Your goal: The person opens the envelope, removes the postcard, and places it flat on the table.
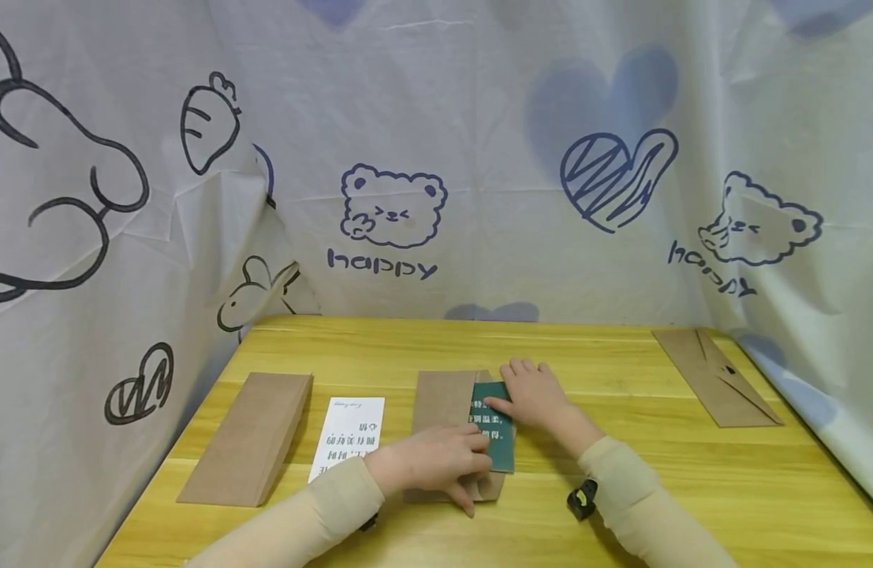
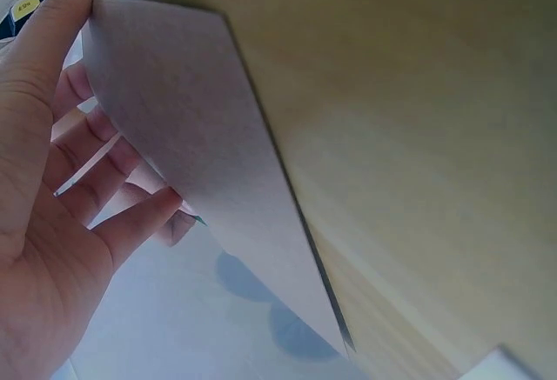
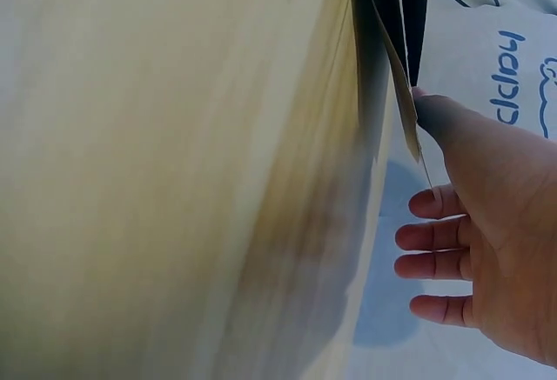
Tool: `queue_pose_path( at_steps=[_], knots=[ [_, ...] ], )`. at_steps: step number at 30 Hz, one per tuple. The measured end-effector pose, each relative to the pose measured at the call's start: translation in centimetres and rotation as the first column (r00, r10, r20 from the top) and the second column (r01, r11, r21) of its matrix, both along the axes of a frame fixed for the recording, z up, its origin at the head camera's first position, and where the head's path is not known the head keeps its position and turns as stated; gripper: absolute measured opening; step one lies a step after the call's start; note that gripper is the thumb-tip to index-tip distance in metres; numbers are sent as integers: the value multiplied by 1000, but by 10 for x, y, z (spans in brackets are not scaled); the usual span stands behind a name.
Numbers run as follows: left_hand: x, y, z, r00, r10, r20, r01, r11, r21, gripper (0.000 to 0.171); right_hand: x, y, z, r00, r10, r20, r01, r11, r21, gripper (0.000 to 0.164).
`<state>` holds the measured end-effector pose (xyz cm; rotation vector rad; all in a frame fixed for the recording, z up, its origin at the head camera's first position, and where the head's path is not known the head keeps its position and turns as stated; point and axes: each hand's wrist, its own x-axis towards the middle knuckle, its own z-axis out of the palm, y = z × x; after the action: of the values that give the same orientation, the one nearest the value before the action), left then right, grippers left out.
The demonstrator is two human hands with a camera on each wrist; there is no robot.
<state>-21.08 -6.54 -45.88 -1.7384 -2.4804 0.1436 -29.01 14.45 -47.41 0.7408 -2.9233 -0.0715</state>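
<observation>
In the middle of the table lies a brown paper envelope (image 1: pixel 443 394) with a dark green card (image 1: pixel 503 442) bearing white writing over its right side. My left hand (image 1: pixel 436 457) grips the envelope: in the left wrist view its thumb is at one corner and the other fingers reach behind the edge. My right hand (image 1: pixel 539 394) holds the green card at its right side, thumb across the printed face. In the right wrist view the other fingers of that hand (image 3: pixel 496 223) are spread beyond the card's end.
A white printed card (image 1: pixel 347 430) lies left of the middle envelope, partly behind the left forearm. Farther left is another brown envelope (image 1: pixel 244 442). A third envelope (image 1: pixel 716 379) with a closed flap lies at the right back. White patterned cloth (image 1: pixel 500 237) hangs around the table.
</observation>
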Motion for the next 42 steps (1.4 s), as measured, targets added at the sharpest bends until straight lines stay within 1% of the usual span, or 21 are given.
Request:
queue_pose_path(
  at_steps=[7,19,24,30,35,42],
  knots=[
    [-1,0,0,1000,-6,5,6,1000,0,46,3,13,0,1000,7,-15,-7,1000,5,62],
    [0,0,1,1000,0,-4,0,1000,-21,45,6,44,-3,999,2,-53,-3,1000,-27,60],
    [0,1,1,1000,-3,5,3,1000,-19,45,10,57,-2,1000,-6,-30,5,998,-61,58],
    [0,1,1,1000,1,-15,-1,1000,-22,45,14,73,2,1000,-8,24,10,994,-105,58],
    [0,2,-1,1000,6,-26,-6,1000,-25,44,14,86,0,999,-12,41,15,996,-92,54],
    [0,2,-1,997,-5,-72,2,999,-45,45,13,97,-1,998,-16,53,20,997,-72,53]
  ],
)
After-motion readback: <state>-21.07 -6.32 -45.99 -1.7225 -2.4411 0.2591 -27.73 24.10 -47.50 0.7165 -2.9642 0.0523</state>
